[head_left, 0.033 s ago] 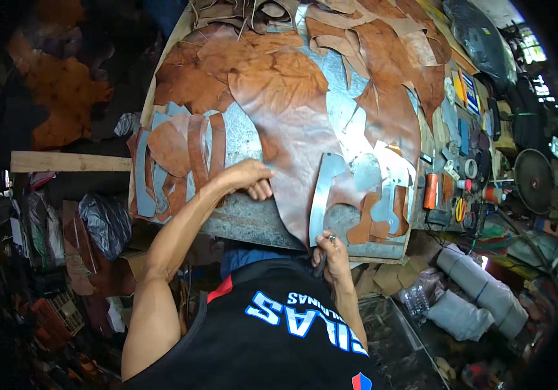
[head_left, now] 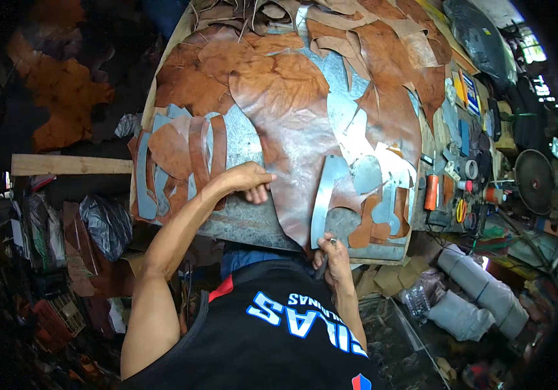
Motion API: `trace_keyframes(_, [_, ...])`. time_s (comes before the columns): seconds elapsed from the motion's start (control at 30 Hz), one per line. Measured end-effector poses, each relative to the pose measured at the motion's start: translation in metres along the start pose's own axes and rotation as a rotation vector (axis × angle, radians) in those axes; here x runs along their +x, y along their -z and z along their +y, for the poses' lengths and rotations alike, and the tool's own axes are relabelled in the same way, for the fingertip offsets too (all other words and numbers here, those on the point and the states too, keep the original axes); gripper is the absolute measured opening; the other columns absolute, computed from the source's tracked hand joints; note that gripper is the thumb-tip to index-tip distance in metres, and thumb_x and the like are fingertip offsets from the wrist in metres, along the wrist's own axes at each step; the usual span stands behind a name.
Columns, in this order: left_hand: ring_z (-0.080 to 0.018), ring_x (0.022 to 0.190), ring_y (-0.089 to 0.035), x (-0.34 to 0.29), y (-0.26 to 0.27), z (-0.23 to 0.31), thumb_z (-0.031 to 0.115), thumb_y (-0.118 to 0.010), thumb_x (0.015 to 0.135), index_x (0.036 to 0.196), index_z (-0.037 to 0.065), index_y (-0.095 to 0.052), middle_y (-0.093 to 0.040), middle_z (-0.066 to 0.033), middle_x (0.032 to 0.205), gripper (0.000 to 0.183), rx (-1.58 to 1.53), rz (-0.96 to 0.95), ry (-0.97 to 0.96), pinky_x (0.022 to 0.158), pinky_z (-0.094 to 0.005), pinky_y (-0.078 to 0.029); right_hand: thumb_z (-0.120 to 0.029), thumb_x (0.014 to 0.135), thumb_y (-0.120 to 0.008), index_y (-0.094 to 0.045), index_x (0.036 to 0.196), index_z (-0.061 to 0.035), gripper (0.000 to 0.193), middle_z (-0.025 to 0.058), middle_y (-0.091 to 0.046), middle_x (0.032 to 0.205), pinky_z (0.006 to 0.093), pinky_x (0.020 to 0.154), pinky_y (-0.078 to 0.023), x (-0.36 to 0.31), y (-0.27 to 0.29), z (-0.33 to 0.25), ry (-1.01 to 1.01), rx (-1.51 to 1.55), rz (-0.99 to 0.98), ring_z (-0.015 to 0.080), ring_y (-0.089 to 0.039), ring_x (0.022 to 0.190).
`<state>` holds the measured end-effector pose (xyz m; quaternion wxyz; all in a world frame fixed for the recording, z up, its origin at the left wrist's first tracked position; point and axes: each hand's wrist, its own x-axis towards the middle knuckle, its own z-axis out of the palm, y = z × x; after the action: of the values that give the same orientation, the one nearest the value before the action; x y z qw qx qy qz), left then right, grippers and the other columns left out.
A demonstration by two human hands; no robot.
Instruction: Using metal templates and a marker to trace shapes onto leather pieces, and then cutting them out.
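My right hand (head_left: pixel 333 255) is closed at the table's near edge on a long curved blade (head_left: pixel 323 198), its pale grey metal reaching away over the leather. A dark handle end shows under the fingers. Beneath the blade spreads a large brown leather piece (head_left: pixel 292 146), glossy in places, narrowing to a point near my right hand. My left hand (head_left: pixel 250 181) is at this piece's left edge. Its fingers are curled, with one tip over the leather; whether anything is pinched there is hidden.
Cut leather strips (head_left: pixel 198 146) and grey flat pieces (head_left: pixel 144 185) lie at the table's left. Brown and grey cutouts (head_left: pixel 383 211) sit at its right. More hides (head_left: pixel 188 78) cover the far part. A side bench holds an orange spool (head_left: pixel 431 192), tape (head_left: pixel 470 169) and yellow-handled scissors (head_left: pixel 460 210).
The blade has shifted slightly to the right over the leather, along with my right hand. My left hand stays almost where it was.
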<state>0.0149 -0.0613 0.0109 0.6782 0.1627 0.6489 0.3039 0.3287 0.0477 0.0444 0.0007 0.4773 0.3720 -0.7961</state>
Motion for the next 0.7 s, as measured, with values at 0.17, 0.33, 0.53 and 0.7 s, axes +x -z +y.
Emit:
trace_keyframes(0.17, [-0.0393, 0.078, -0.066, 0.038, 0.081, 0.032, 0.033, -0.056, 0.087, 0.088, 0.006, -0.070, -0.067, -0.0223, 0.083, 0.030, 0.956, 0.792, -0.477, 0.070, -0.0492, -0.052, -0.019, 0.090, -0.064, -0.055, 0.101, -0.0028, 0.021, 0.0010, -0.055, 0.065, 0.0260, 0.043, -0.041, -0.006, -0.006, 0.011, 0.076, -0.080, 0.135, 0.0101, -0.050, 0.046])
trace_keyframes(0.33, [-0.0424, 0.104, -0.060, 0.096, 0.173, 0.090, 0.039, -0.065, 0.085, 0.110, -0.001, -0.061, -0.065, -0.0250, 0.108, 0.048, 1.127, 1.115, -0.480, 0.089, -0.0505, -0.048, -0.019, 0.092, -0.062, -0.057, 0.101, -0.0012, 0.021, 0.0016, -0.057, 0.068, 0.0235, 0.045, -0.039, -0.023, -0.021, 0.014, 0.078, -0.213, 0.194, 0.0087, -0.049, 0.047])
trace_keyframes(0.53, [-0.0407, 0.107, -0.060, 0.122, 0.185, 0.138, 0.041, -0.069, 0.083, 0.114, -0.001, -0.062, -0.065, -0.0246, 0.111, 0.053, 1.149, 0.923, -0.408, 0.092, -0.0479, -0.049, -0.019, 0.093, -0.060, -0.058, 0.103, 0.0001, 0.022, 0.0009, -0.053, 0.059, 0.0239, 0.045, -0.037, -0.022, -0.024, 0.033, 0.109, -0.310, 0.356, 0.0092, -0.048, 0.047])
trace_keyframes(0.7, [-0.0293, 0.098, -0.065, 0.106, 0.215, 0.161, 0.041, -0.068, 0.085, 0.106, 0.003, -0.070, -0.069, -0.0182, 0.105, 0.044, 0.871, 0.662, -0.360, 0.087, -0.0407, -0.049, -0.018, 0.093, -0.060, -0.059, 0.101, -0.0007, 0.019, -0.0005, -0.051, 0.058, 0.0235, 0.046, -0.035, -0.014, -0.023, 0.033, 0.129, -0.388, 0.371, 0.0083, -0.048, 0.048])
